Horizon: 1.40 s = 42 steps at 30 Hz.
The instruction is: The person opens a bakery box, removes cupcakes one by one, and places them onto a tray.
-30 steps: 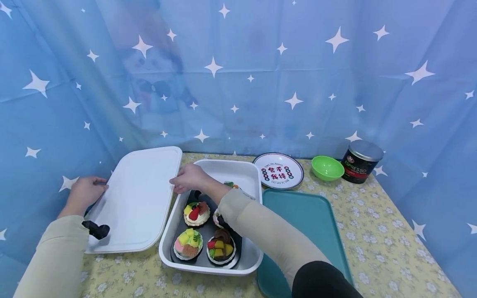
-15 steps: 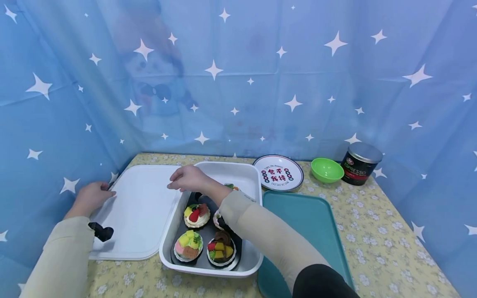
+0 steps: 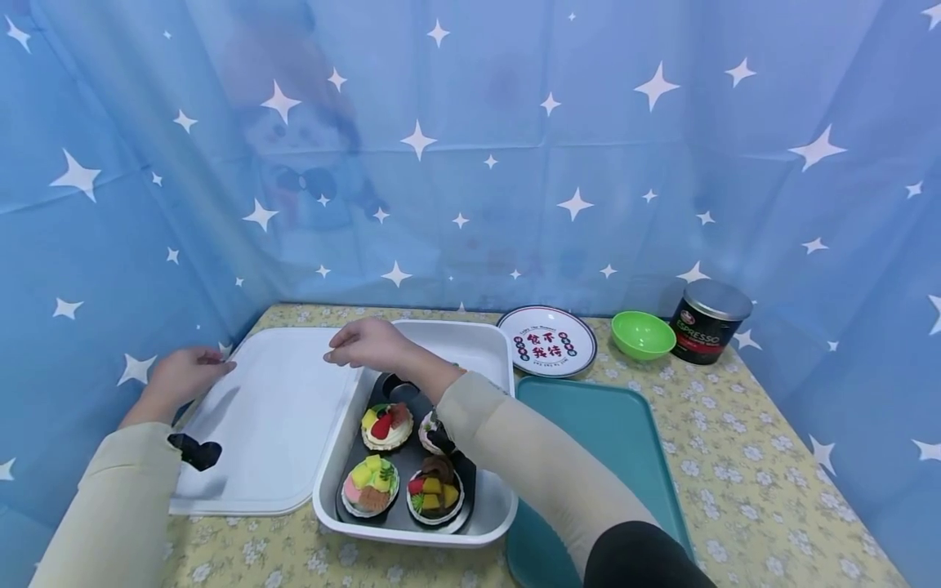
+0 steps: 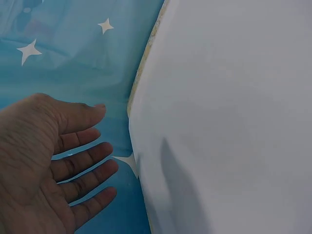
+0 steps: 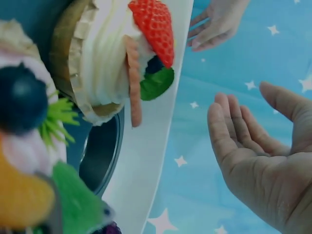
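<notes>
The smooth, round-cornered white lid [image 3: 275,425] lies along the counter's [image 3: 735,490] left edge, just beside the deep tub [image 3: 496,494]; left hand [image 3: 182,378] spread wide, right hand [image 3: 376,346] relaxed, thumb apart.

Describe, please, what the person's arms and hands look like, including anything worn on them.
Both the left hand and right hand are ungloved. Pale beige sleeves cover both forearms, with black material farther up the right one. A small black attachment shows by the left wrist.

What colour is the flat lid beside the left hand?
The lid is plain white on its upper face, best seen in the head view.
</notes>
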Each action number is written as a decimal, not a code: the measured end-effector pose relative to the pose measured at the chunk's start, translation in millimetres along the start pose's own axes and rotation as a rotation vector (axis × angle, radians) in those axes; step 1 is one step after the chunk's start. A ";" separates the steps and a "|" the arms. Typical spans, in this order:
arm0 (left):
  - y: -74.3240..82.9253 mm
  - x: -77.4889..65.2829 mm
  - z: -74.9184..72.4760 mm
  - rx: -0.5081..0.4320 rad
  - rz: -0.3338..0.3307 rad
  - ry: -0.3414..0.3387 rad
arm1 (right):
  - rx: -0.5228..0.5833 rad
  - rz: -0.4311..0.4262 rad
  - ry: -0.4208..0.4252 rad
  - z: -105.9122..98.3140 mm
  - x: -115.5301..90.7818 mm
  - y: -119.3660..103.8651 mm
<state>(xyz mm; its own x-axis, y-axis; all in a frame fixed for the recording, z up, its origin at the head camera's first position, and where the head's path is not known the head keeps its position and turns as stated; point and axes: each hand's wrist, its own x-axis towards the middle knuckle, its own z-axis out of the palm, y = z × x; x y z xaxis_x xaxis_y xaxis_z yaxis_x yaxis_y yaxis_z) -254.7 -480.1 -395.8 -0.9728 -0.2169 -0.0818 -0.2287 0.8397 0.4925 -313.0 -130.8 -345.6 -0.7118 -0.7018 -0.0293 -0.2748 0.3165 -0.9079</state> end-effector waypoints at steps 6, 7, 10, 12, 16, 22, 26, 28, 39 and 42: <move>8.0 1.4 1.4 0.000 0.004 -0.036 | 0.044 0.004 0.018 -10.2 -7.0 -1.0; 10.0 1.7 1.0 0.000 0.003 -0.045 | 0.050 0.002 0.021 -12.8 -8.6 -1.1; 17.2 1.7 0.3 0.004 0.011 -0.071 | 0.060 0.002 0.028 -21.8 -14.6 -1.4; 22.2 0.9 -0.1 0.002 0.013 -0.089 | 0.083 0.008 0.034 -28.2 -18.6 -1.4; 30.3 -0.6 -1.2 0.004 0.031 -0.111 | 0.136 0.022 0.048 -41.5 -28.9 -1.6; 40.7 -1.7 -1.9 0.010 0.045 -0.128 | 0.162 0.028 0.071 -60.9 -45.5 -1.3; 49.4 -3.0 -1.0 -0.005 0.059 -0.133 | 0.127 0.026 0.083 -72.3 -56.7 3.5; 55.0 -4.5 -0.2 -0.018 0.076 -0.129 | 0.110 0.020 0.091 -78.3 -63.3 7.8; 87.8 -12.4 17.8 -0.144 0.172 -0.095 | -0.059 -0.016 0.176 -96.1 -106.7 43.6; 99.3 -14.9 29.6 -0.172 0.197 -0.101 | -0.118 -0.017 0.206 -95.6 -113.2 55.9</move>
<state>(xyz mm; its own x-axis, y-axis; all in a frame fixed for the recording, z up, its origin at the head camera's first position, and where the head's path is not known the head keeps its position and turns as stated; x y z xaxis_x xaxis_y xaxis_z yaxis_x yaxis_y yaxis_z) -264.0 -378.8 -371.4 -0.9987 0.0006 -0.0517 -0.0330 0.7619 0.6469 -309.6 27.5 -353.1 -0.8197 -0.5668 0.0823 -0.3529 0.3866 -0.8521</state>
